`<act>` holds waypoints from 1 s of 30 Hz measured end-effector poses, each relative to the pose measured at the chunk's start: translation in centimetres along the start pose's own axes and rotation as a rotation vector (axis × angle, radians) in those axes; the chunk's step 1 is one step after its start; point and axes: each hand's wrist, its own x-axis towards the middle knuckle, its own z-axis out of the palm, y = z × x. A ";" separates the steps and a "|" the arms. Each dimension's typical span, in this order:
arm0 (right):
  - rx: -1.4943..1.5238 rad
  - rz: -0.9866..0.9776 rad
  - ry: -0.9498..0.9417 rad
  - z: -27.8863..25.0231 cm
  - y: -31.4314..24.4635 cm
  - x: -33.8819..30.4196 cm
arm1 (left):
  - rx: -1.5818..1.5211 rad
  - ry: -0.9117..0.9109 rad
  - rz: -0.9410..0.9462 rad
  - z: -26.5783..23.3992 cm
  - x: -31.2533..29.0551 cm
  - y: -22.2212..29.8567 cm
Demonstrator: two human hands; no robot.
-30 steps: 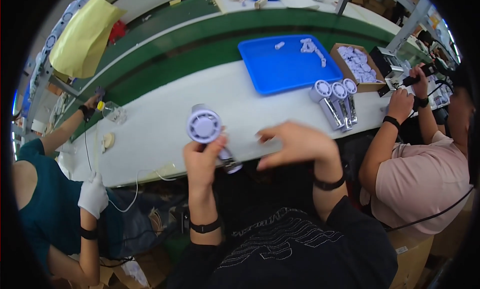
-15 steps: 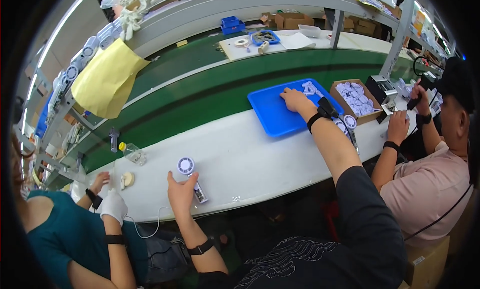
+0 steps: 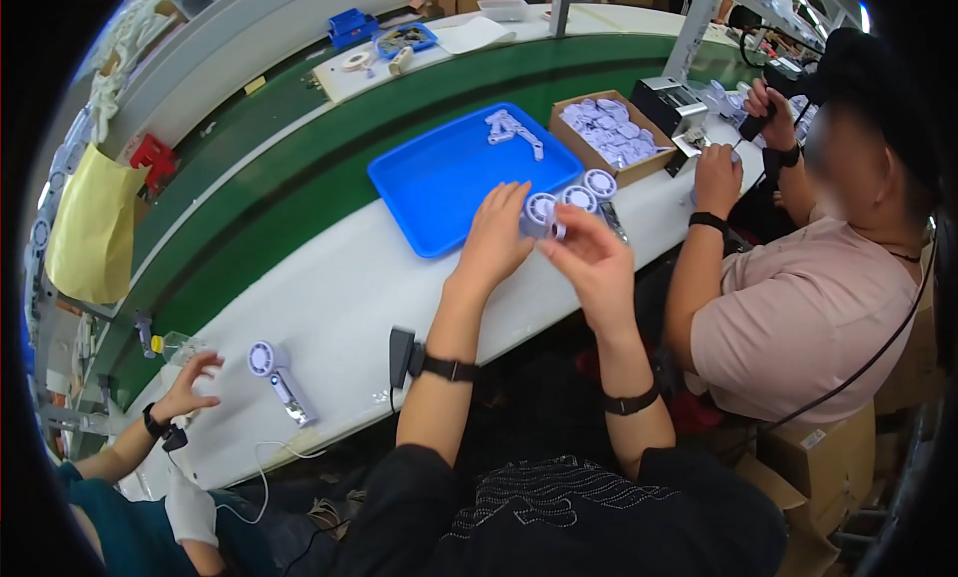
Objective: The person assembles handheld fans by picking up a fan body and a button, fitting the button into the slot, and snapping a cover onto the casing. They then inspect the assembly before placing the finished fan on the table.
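Both my hands are close together in front of the blue tray (image 3: 419,240). My right hand (image 3: 597,268) pinches a small light-purple part (image 3: 558,230) between thumb and fingers. Beside it my left hand (image 3: 496,233) is curved, back toward me, fingers next to the head of a light-purple handheld fan (image 3: 540,209). What lies in its grip is hidden. Two more handheld fans, a middle one (image 3: 579,199) and a far one (image 3: 600,184), lie at the tray's right corner. A separate handheld fan (image 3: 263,359) lies on the white table to the left.
Several light-purple pieces (image 3: 514,131) lie in the tray. A carton (image 3: 639,171) of similar parts stands behind the fans. At right a co-worker (image 3: 798,308) works at a small machine (image 3: 671,106). Another co-worker's hand (image 3: 185,389) is at left, near a bottle (image 3: 180,348).
The view has swung to the right. My right hand has left the tray and come nearer with a small part. My left hand has left the separate fan and joined the right.
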 end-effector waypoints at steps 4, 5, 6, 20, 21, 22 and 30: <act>0.036 0.158 -0.020 -1.5 0.2 -4.3 | 0.061 -0.039 0.036 2.3 0.5 0.0; 0.040 0.176 -0.034 -1.7 0.2 -4.7 | 0.079 -0.052 0.023 1.9 -0.2 -0.3; 0.011 0.220 -0.015 -2.1 0.1 -5.1 | 0.077 -0.059 0.005 1.3 -1.1 0.0; -0.225 0.240 -0.441 4.3 1.7 -4.4 | 0.160 0.188 -0.492 -14.0 -17.8 2.1; -0.218 0.242 -0.456 5.2 1.6 -4.5 | 0.184 0.186 -0.515 -14.4 -18.4 2.0; -0.244 0.261 -0.511 6.0 1.3 -4.5 | 0.189 0.195 -0.524 -14.7 -18.9 2.0; -0.523 0.256 -0.665 9.3 0.8 -4.0 | 0.241 0.281 -0.398 -14.9 -19.0 2.9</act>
